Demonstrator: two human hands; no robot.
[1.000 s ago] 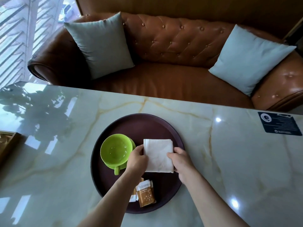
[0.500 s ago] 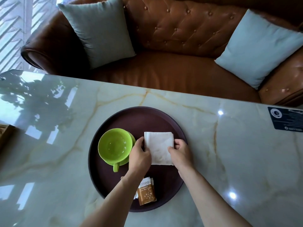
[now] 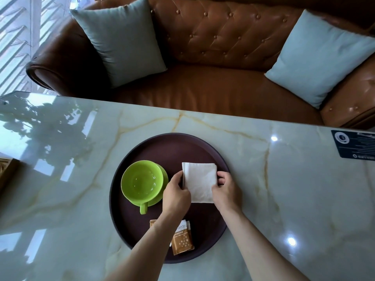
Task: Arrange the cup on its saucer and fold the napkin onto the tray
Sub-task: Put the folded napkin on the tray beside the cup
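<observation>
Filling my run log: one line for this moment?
step: folding napkin | hands: left, right pinch its edges | green cup on saucer | all on tray

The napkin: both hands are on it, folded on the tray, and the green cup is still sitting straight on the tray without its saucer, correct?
Not quite. In the head view the green cup already sits on its saucer, whose green rim shows around it. The rest holds: the left hand and right hand hold the folded napkin on the tray.

cup (image 3: 142,181) left of napkin (image 3: 199,181) on tray (image 3: 172,147).
</observation>
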